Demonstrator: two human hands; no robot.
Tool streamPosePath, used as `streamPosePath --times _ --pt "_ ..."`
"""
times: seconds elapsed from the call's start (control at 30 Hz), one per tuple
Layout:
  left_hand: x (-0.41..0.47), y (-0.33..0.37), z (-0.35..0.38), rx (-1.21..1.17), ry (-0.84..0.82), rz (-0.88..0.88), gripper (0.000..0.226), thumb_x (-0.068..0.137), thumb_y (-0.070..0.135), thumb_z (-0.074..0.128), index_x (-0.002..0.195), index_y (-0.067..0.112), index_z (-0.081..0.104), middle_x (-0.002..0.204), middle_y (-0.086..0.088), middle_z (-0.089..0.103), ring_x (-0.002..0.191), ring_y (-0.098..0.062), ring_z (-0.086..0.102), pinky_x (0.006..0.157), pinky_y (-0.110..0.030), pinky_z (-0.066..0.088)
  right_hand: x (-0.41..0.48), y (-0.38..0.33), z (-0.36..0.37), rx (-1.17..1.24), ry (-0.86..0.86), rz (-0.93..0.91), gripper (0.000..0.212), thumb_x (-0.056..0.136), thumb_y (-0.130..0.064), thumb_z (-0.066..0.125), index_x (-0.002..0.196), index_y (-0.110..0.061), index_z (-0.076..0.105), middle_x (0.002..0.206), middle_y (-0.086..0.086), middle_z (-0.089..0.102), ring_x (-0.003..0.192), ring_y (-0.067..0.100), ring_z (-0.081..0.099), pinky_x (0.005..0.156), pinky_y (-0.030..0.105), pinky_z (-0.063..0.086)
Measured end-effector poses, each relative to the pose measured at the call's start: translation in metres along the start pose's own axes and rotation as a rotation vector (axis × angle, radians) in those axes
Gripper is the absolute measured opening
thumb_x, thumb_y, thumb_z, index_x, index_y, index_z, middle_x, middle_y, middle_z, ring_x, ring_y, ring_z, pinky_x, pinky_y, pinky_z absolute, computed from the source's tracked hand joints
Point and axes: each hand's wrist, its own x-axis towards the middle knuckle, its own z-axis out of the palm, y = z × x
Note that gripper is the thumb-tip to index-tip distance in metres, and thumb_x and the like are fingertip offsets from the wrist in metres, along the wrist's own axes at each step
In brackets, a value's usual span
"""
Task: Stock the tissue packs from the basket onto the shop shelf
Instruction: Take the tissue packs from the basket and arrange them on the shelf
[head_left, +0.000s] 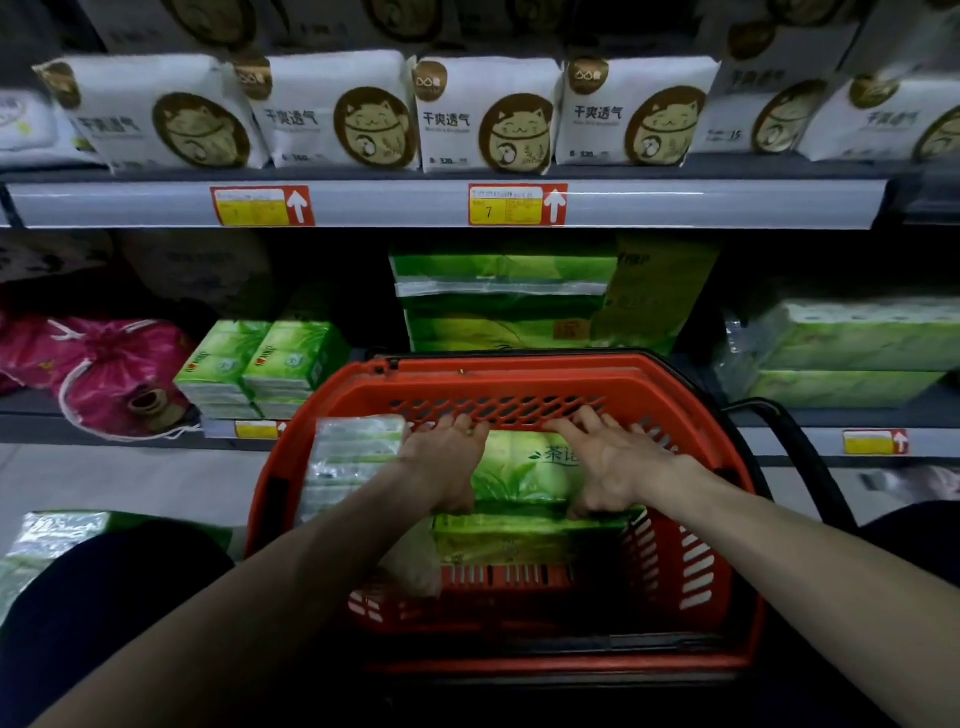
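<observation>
Shelf ahead; left hand, right hand hold tissue pack.

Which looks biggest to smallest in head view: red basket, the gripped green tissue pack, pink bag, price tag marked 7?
1. red basket
2-3. pink bag and green tissue pack: look alike; the pack is nearer and partly covered, so unranked
4. price tag marked 7

Dim scene, brighter above, glare on the shelf rail, edges bowed and blurred.
</observation>
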Motion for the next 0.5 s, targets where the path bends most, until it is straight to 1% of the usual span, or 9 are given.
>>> streamPosePath --times 0.07,0.13,0.23,0.3,0.37,0.5 --pt "0.001 0.001 0.002 -0.010 -0.022 -0.008 0.110 0.079 0.045 0.084 0.161 0.021 0.016 0.157 -0.008 0.033 0.144 -0.032 0.037 0.110 -0.064 0.037 0.000 0.001 0.006 -0.010 0.015 -0.005 0.128 0.074 -0.053 0.091 0.166 -0.038 0.003 0.163 0.002 0.018 0.155 0.035 0.024 0.126 0.060 0.022" --pt "0.003 0.002 0.004 -0.029 -0.028 -0.017 0.112 0.080 0.044 0.084 0.162 0.023 0.012 0.158 -0.009 0.031 0.145 -0.034 0.035 0.111 -0.067 0.033 0.002 0.003 0.011 -0.027 -0.003 0.005 0.131 0.076 -0.050 0.091 0.167 -0.038 -0.002 0.167 0.002 0.013 0.157 0.035 0.021 0.127 0.061 0.018" --pt "0.003 0.002 0.003 -0.042 -0.012 -0.015 0.109 0.079 0.041 0.084 0.162 0.024 0.015 0.152 -0.009 0.032 0.142 -0.033 0.037 0.110 -0.068 0.034 0.004 0.002 0.013 -0.048 -0.011 0.020 0.128 0.080 -0.041 0.089 0.167 -0.036 -0.005 0.171 0.007 0.014 0.159 0.035 0.017 0.127 0.062 0.018" --pt "-0.001 0.001 -0.001 -0.061 0.004 0.006 0.105 0.078 0.038 0.083 0.161 0.024 0.019 0.150 -0.009 0.034 0.140 -0.032 0.038 0.109 -0.065 0.036 0.003 -0.001 0.010 -0.040 -0.021 0.030 0.127 0.081 -0.036 0.089 0.168 -0.033 -0.003 0.171 0.008 0.016 0.159 0.035 0.017 0.127 0.061 0.019" --pt "-0.006 -0.001 -0.006 -0.106 0.040 0.047 0.099 0.079 0.034 0.082 0.159 0.022 0.025 0.149 -0.010 0.035 0.139 -0.032 0.037 0.111 -0.058 0.038 -0.002 -0.001 0.003 -0.024 -0.045 0.030 0.128 0.079 -0.035 0.091 0.168 -0.031 -0.002 0.171 0.009 0.016 0.159 0.036 0.017 0.128 0.060 0.022" --pt "-0.017 -0.016 -0.017 -0.192 0.184 0.159 0.105 0.073 0.043 0.083 0.161 0.029 0.026 0.148 -0.009 0.038 0.134 -0.029 0.038 0.112 -0.046 0.038 -0.021 0.003 -0.019 0.044 -0.017 -0.002 0.130 0.069 -0.041 0.095 0.166 -0.031 0.009 0.163 0.005 0.025 0.155 0.034 0.024 0.125 0.053 0.032"
